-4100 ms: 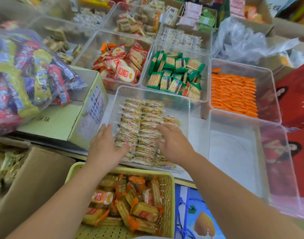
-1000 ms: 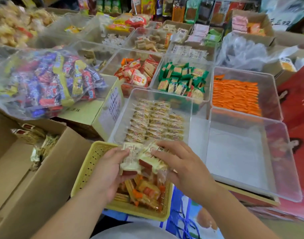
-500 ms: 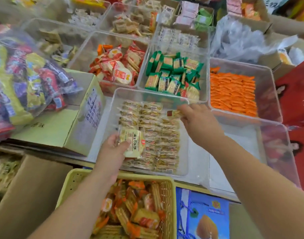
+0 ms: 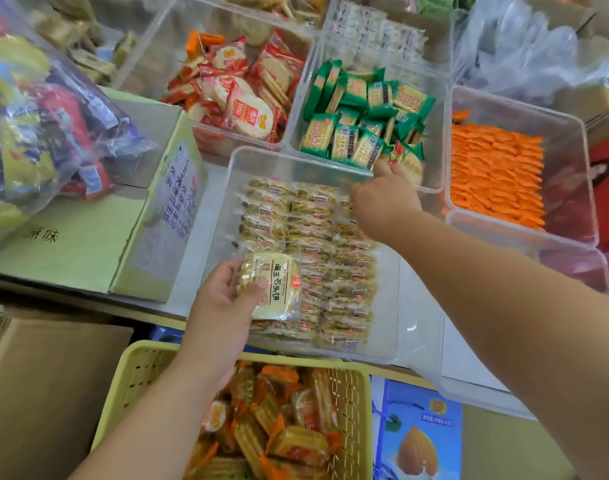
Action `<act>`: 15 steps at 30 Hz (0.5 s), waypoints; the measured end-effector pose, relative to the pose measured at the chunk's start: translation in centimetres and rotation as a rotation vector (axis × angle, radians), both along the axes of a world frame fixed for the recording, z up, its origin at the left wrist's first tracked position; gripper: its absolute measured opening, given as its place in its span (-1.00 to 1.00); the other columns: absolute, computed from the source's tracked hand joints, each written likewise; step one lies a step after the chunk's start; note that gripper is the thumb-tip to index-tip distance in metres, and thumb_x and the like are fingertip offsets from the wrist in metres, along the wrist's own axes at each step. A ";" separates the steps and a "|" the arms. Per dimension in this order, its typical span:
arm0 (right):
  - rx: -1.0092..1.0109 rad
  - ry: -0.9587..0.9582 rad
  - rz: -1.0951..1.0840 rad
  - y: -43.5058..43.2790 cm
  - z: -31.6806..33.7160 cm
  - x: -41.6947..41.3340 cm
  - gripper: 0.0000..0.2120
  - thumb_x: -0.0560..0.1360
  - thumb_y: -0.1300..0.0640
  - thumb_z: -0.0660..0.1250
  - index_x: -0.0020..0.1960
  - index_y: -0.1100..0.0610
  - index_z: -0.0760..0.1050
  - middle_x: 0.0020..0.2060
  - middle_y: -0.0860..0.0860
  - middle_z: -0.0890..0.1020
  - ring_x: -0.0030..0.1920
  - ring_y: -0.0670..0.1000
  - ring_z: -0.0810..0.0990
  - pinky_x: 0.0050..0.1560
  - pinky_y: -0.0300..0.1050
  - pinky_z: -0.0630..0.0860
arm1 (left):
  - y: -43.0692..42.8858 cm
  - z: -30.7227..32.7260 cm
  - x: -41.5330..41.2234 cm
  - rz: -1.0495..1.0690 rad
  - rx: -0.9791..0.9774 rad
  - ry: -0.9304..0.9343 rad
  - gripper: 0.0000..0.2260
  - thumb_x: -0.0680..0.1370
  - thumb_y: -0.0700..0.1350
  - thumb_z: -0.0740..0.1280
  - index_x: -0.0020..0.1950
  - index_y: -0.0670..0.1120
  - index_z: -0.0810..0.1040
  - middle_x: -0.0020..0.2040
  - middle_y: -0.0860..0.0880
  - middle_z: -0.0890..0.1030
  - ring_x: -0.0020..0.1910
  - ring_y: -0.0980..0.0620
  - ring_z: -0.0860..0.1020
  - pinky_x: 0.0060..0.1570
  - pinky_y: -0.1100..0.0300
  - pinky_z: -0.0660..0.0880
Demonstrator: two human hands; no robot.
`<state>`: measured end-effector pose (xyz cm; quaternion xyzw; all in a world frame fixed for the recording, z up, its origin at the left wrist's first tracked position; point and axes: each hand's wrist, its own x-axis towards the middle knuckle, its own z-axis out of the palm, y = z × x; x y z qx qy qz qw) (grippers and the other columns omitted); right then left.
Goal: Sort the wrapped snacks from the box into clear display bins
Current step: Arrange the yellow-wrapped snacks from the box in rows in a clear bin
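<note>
A small stack of pale packs (image 4: 272, 285) is gripped in the left hand (image 4: 223, 303), thumb across the front and fingers curled behind, over the near left part of the bin (image 4: 221, 209). One face is shown, and the number in the stack cannot be told. Three columns of like packs are laid in the bin, too overlapped to count singly. The right hand (image 4: 382, 202) is reached to the far end of the third column, its fingers turned down and hidden, so whether anything is pinched cannot be told. The filling of this bin is judged to be in hand. Next a pack must be passed across and laid flat in line. Beyond are counted one red bin (image 4: 147, 60), one green bin (image 4: 434, 98), one orange bin (image 4: 580, 140), a fourth bin (image 4: 524, 233) and, nearest, one basket (image 4: 140, 372).
</note>
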<state>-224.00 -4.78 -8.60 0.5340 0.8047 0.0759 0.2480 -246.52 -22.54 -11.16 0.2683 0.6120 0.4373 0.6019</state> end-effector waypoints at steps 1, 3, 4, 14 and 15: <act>0.014 0.011 0.001 0.2 -0.2 -0.2 -0.95 0.55 0.10 0.19 -0.06 0.03 0.42 -0.13 0.03 0.60 0.06 0.13 0.34 0.01 0.09 0.21 | -0.1 -0.1 0.0 -0.007 0.004 0.003 -0.78 0.64 -0.21 0.37 0.16 0.11 0.60 0.04 0.13 0.74 -0.02 0.16 0.71 -0.18 0.41 0.57; 0.016 0.047 -0.002 0.5 -0.5 -0.6 -0.84 0.57 0.07 0.13 -0.16 0.05 0.37 -0.21 0.02 0.51 -0.07 0.09 0.30 -0.04 0.07 0.19 | -0.1 -0.2 -0.1 -0.007 0.012 0.000 -0.77 0.64 -0.21 0.38 0.13 0.14 0.62 0.05 0.11 0.74 0.00 0.14 0.71 -0.15 0.40 0.58; -0.004 0.063 -0.007 0.5 -0.6 -0.7 -0.81 0.57 0.10 0.14 -0.22 0.06 0.35 -0.27 0.00 0.48 -0.14 0.08 0.32 -0.07 0.05 0.23 | -0.1 -0.3 -0.1 -0.004 0.015 -0.006 -0.77 0.63 -0.21 0.38 0.12 0.14 0.63 0.05 0.10 0.74 0.00 0.14 0.71 -0.14 0.39 0.58; -0.414 0.022 -0.133 2.3 -3.8 -0.4 -0.73 0.54 0.35 0.25 0.18 0.23 0.61 0.06 0.11 0.63 0.02 0.12 0.64 0.06 0.00 0.63 | 0.0 0.0 -0.1 0.021 0.001 -0.058 -0.78 0.64 -0.23 0.37 0.20 0.07 0.60 0.07 0.07 0.74 0.03 0.10 0.71 -0.14 0.36 0.59; -0.436 0.017 -0.122 2.6 -4.2 -0.3 -0.69 0.55 0.35 0.25 0.25 0.24 0.59 0.19 0.13 0.61 0.13 0.14 0.62 0.15 0.02 0.61 | 0.0 0.0 -0.1 0.026 -0.003 -0.058 -0.77 0.64 -0.23 0.37 0.20 0.07 0.60 0.07 0.08 0.74 0.02 0.10 0.72 -0.15 0.35 0.59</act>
